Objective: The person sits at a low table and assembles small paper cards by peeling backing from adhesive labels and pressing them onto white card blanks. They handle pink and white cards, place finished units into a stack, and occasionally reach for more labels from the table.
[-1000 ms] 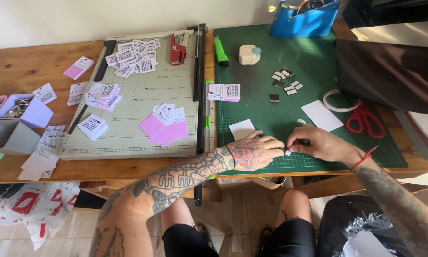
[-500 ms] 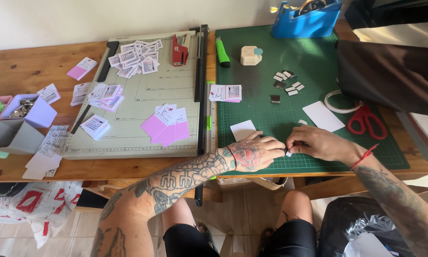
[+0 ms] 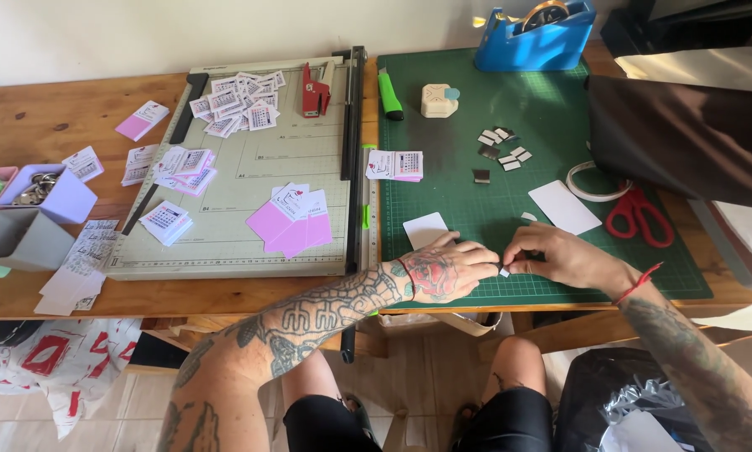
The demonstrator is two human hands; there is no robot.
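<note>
Where both meet on the green mat point(image 3: 610, 268) | small white piece point(image 3: 504, 272) is pinched by left hand point(image 3: 447, 269) and right hand point(image 3: 556, 255) | white card point(image 3: 426, 228) just beyond left hand

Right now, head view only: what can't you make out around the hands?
- Small piece pinched between left hand and right hand: too small, fingers cover it.
- Dark sheet on the green cutting mat: hides the mat beneath it.
- Blue tape dispenser: top cut off by frame edge.
- Small magnet-like pieces: too small to identify.
</note>
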